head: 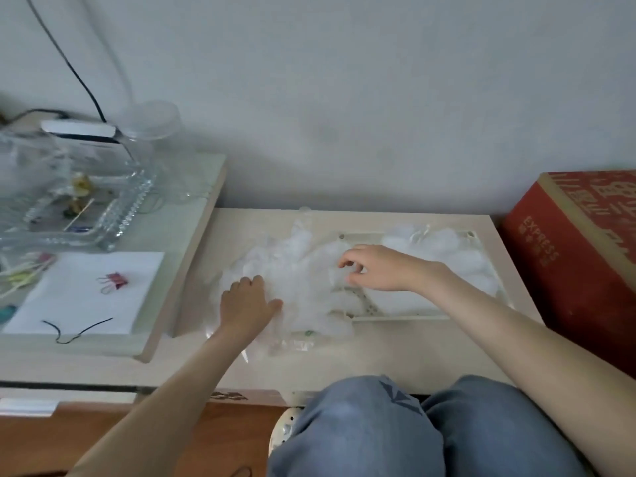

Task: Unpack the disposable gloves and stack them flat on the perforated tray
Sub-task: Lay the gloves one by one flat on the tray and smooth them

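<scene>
- Table [413, 356] carries everything; the perforated tray [395, 317] lies toward its right edge.
- Heaped gloves [303, 270] spill over the tray's left edge. They look like thin, feather-light, clingy film, likely to bunch and slide, so a single cuff is the best place to take hold.
- Toward the tray's far right corner lies a pale layer, apparently gloves already laid.
- Clear wrapper [292, 344] by the table's near edge looks emptied.
- Left hand [246, 304] rests on the heap with relaxed fingers, while the right hand [375, 270] pinches one glove.
</scene>
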